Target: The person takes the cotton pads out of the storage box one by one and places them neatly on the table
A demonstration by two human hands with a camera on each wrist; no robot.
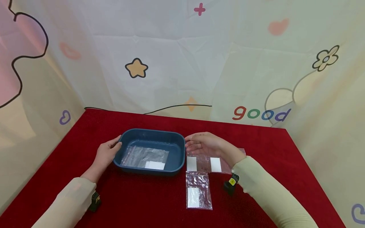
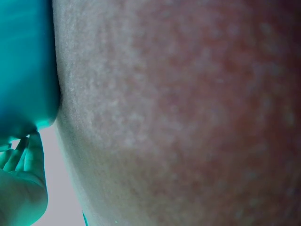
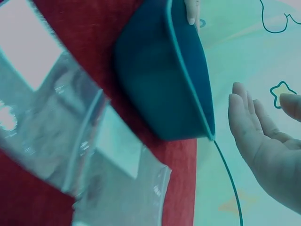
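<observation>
A dark blue plastic basin [image 1: 155, 172] stands on the red table, left of centre. Inside it lie clear zip bags [image 1: 137, 155] with white cards at one end. My left hand [image 1: 106, 154] grips the basin's left wall, thumb at the rim; its fingers also touch the basin [image 2: 28, 56] in the left wrist view. By the basin's right end, my right hand [image 1: 209, 144] hovers above the bags with fingers loosely extended and nothing held. In the right wrist view, a gap separates these fingers [image 3: 242, 110] from the basin.
Right of the basin, several clear zip bags lie flat, among them a front bag [image 1: 198, 193] with a white card. The red tablecloth [image 1: 142, 202] reaches back to a white printed curtain [image 1: 171, 63] that surrounds the table's back and sides.
</observation>
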